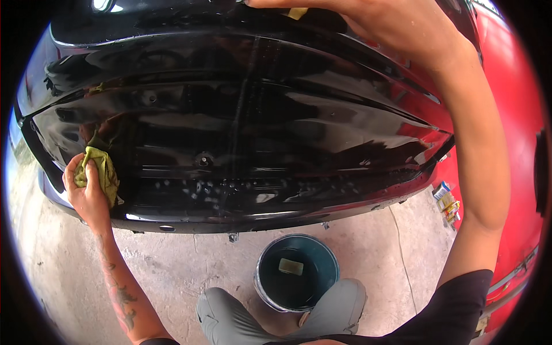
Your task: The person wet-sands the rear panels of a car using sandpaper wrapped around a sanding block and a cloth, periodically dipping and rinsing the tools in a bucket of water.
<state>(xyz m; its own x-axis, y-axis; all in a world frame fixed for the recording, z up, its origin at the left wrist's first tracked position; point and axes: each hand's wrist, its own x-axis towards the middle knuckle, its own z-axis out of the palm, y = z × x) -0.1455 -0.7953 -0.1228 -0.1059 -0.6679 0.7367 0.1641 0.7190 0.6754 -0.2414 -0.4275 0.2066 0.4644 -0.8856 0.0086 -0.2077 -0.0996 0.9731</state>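
A glossy black car bumper panel fills the upper half of the head view. My left hand grips a yellow-green cloth and presses it against the panel's lower left corner. My right hand reaches up over the panel's top edge at the upper right, palm on the black surface, with a scrap of yellow just beside its fingers. Water drops speckle the lower middle of the panel.
A dark bucket of water with a yellow sponge floating in it stands on the concrete floor between my knees. A red car body runs along the right. Small packets lie by it.
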